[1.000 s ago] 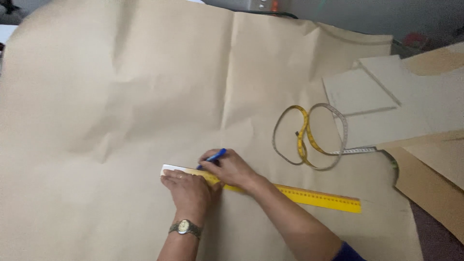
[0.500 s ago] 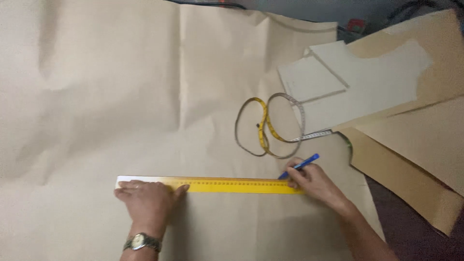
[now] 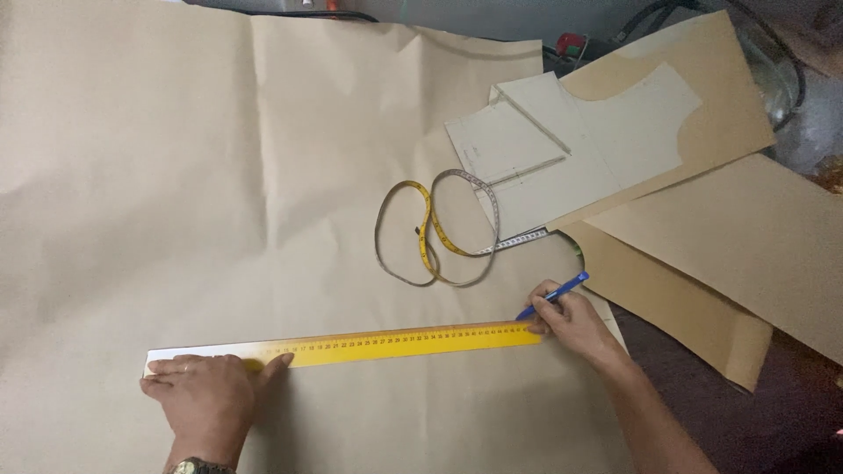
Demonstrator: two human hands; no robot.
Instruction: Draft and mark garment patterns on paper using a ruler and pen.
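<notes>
- Left hand [image 3: 206, 395]: spread flat, palm down, pressing the near end of the yellow ruler [image 3: 351, 344] onto the brown paper [image 3: 219, 175]; it grips nothing.
- Right hand [image 3: 572, 320]: fingers closed around a blue pen [image 3: 553, 296], whose tip meets the paper at the ruler's far end.
- Ruler: lies flat across the lower part of the sheet, running from one hand to the other.
- Progress: the pen at the ruler's end suggests a line ruled along its edge, but no drawn line can be made out; the sheet otherwise looks unmarked and uncut.
- Surroundings: a coiled tape measure [image 3: 436, 230] lies just beyond the ruler, apart from it; pale pattern pieces [image 3: 580, 140] and further brown card sheets [image 3: 729, 237] overlap at the right, clear of the ruler.
</notes>
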